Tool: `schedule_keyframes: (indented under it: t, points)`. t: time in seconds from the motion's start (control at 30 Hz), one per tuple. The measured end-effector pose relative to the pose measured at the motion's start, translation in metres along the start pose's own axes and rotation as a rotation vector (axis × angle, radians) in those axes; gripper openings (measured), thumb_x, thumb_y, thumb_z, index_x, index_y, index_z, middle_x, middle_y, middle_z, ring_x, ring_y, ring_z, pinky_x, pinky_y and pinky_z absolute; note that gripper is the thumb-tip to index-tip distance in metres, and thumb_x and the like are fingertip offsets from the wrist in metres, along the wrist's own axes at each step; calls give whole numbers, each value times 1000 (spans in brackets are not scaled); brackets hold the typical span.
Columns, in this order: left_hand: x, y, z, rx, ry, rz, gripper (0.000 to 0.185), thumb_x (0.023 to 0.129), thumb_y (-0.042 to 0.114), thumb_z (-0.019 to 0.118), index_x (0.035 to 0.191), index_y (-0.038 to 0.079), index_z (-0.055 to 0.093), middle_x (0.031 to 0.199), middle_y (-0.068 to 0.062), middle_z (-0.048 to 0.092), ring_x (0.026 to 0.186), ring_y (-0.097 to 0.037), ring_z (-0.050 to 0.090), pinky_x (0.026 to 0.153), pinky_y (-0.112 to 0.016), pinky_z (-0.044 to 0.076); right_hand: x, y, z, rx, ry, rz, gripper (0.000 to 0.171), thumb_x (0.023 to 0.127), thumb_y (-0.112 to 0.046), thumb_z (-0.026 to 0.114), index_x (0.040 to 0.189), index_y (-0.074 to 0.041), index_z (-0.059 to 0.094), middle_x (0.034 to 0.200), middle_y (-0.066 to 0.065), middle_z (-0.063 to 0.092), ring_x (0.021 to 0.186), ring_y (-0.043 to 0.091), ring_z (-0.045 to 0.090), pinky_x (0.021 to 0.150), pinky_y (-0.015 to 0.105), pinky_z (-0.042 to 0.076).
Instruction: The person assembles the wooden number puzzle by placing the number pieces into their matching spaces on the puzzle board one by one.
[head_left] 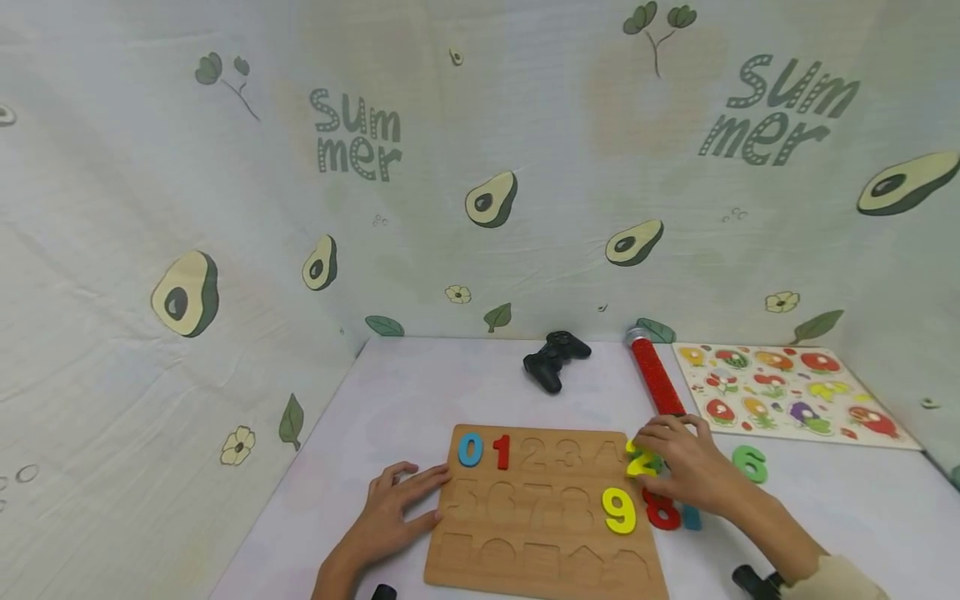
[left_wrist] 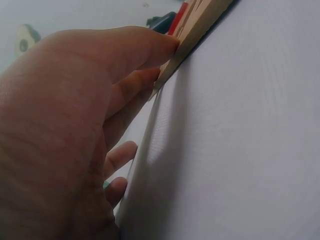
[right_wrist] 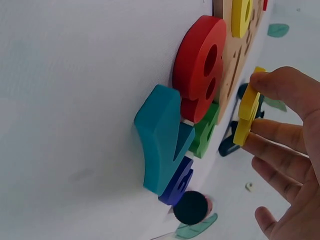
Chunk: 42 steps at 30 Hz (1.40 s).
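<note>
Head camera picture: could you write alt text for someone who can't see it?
A person's right hand pinches a yellow number 2 at the right edge of a wooden number puzzle board, while the left hand rests flat against the board's left edge. A blue 0, red 1 and yellow 9 sit on the board.

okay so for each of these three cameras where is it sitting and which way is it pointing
Head: above the table, looking forward and down at the number board, both hands, forearms.
Left wrist: low behind the left hand, facing the board's edge.
Right wrist: beside the right hand, facing the yellow 2 it pinches.
Shared: head and right wrist both show the red 8.
</note>
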<state>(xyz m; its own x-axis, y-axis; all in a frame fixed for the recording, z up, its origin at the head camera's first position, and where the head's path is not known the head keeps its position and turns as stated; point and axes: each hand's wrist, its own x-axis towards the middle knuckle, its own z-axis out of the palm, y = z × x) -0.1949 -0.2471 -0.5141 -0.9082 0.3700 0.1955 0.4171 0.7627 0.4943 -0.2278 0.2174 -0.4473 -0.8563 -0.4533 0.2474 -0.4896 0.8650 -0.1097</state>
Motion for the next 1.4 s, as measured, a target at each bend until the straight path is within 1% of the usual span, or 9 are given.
schedule_keyframes:
  t: [0.17, 0.37, 0.53, 0.7, 1.0, 1.23, 1.4]
  points:
    - [0, -1, 1, -4, -1, 0, 50, 92, 46, 68, 140, 34, 59, 147, 16, 51, 132, -27, 35, 100, -58, 24, 4, -4, 2, -6, -14, -4, 48, 70, -40, 90, 108, -14, 74, 109, 3, 69, 114, 32, 51, 97, 62, 25]
    - [0, -1, 1, -5, -7, -6, 50, 92, 48, 67, 140, 35, 59, 147, 17, 51, 132, -25, 34, 100, -58, 24, 7, -9, 5, 11, 8, -29, 45, 72, -43, 89, 106, -17, 74, 108, 1, 69, 113, 31, 52, 97, 61, 25]
    - [1, -2, 1, 4, -2, 5, 51, 92, 47, 67, 140, 34, 59, 147, 16, 51, 132, -26, 35, 101, -57, 24, 10, -13, 7, 22, -1, -39, 41, 74, -45, 87, 104, -20, 74, 108, 0, 69, 114, 30, 51, 97, 60, 24]
    - [1, -3, 1, 15, 0, 6, 51, 92, 47, 68, 140, 35, 59, 147, 17, 51, 132, -25, 35, 100, -56, 25, 13, -17, 9, 19, -10, -40, 39, 75, -44, 86, 103, -21, 74, 109, 0, 69, 115, 29, 51, 99, 59, 23]
    - [2, -3, 1, 11, -4, 13, 51, 92, 47, 67, 141, 34, 59, 148, 15, 50, 132, -26, 35, 100, -57, 25, 19, -22, 11, 27, -8, -60, 38, 75, -44, 86, 102, -21, 74, 108, 0, 69, 114, 31, 52, 98, 64, 23]
    - [2, -4, 1, 14, -10, 13, 51, 93, 47, 67, 142, 34, 58, 149, 15, 50, 133, -26, 34, 100, -57, 25, 22, -25, 17, 27, -22, -72, 38, 76, -42, 86, 104, -21, 74, 109, -2, 69, 116, 28, 52, 99, 61, 25]
    - [2, -3, 0, 12, -16, 8, 52, 93, 48, 66, 142, 34, 58, 149, 15, 49, 133, -26, 34, 100, -57, 25, 27, -28, 16, 31, -12, -105, 36, 76, -39, 86, 103, -20, 74, 109, -1, 69, 115, 29, 52, 98, 62, 25]
